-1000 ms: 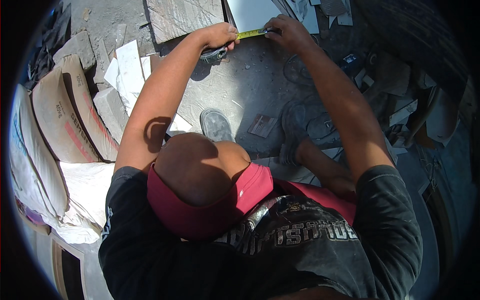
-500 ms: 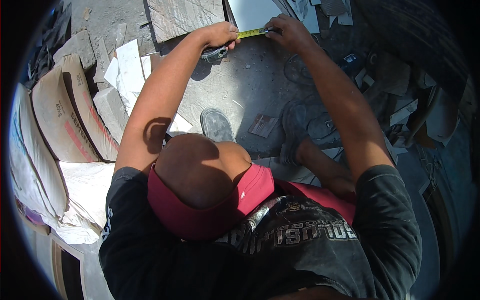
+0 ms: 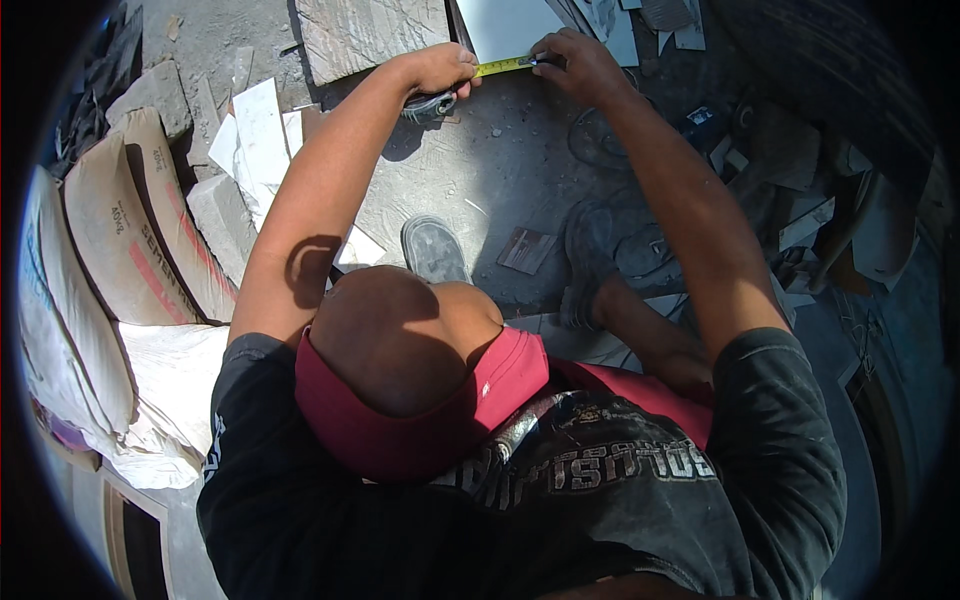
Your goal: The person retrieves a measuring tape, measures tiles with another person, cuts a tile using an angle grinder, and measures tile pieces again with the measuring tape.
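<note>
A short length of yellow tape measure [image 3: 502,66] stretches between my two hands, at the near edge of a white tile [image 3: 508,28]. My left hand [image 3: 442,70] is closed around the tape at its left end. The dark case [image 3: 430,106] hangs just below that hand, partly hidden by it. At the other end, the fingers of my right hand [image 3: 578,64] pinch the metal tip of the tape. Left of the tile lies a brownish stone-patterned slab [image 3: 372,36].
Paper cement sacks [image 3: 125,225] and a white sack [image 3: 165,385] stand at the left, near broken white tile pieces [image 3: 262,130]. A small brown tile piece [image 3: 527,250] lies between my sandalled feet. Cables, a blue tool [image 3: 697,120] and tile scraps [image 3: 806,222] are at the right.
</note>
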`<state>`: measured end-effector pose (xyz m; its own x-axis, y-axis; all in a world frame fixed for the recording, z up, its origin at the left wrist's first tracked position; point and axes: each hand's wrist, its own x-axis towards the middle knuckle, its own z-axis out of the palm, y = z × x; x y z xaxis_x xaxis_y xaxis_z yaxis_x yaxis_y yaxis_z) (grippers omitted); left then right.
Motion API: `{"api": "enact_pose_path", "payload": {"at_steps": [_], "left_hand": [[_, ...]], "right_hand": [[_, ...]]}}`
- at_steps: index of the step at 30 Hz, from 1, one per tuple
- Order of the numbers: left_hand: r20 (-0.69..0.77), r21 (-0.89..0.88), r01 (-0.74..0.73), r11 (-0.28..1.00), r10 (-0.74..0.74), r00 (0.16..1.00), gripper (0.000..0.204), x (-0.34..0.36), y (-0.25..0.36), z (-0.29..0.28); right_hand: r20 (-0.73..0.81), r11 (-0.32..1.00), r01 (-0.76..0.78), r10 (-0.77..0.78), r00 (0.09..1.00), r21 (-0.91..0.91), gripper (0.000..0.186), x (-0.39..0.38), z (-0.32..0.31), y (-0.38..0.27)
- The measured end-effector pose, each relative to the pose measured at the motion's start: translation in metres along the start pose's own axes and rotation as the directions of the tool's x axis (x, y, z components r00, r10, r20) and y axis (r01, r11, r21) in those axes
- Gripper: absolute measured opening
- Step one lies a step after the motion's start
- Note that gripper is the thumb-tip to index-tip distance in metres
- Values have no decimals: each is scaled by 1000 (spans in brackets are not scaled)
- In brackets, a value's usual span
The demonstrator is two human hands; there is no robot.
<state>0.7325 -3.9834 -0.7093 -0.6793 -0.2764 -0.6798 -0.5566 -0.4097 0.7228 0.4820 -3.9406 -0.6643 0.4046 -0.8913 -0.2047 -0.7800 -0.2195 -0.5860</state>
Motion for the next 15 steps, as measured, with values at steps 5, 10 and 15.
{"api": "enact_pose_path", "payload": {"at_steps": [5,10,15], "left_hand": [[-25,-11,12,1000,-13,1000,21,-1,2,2],[-10,0,3,1000,-3,1000,26,2,-3,0],[-22,-19,13,1000,-14,1000,21,-1,2,2]], "right_hand": [[-1,999,-38,38,999,11,21,0,0,1],[-12,1000,19,-19,1000,-25,21,1,2,4],[-23,1000,-8,9,1000,25,20,-1,3,5]]}}
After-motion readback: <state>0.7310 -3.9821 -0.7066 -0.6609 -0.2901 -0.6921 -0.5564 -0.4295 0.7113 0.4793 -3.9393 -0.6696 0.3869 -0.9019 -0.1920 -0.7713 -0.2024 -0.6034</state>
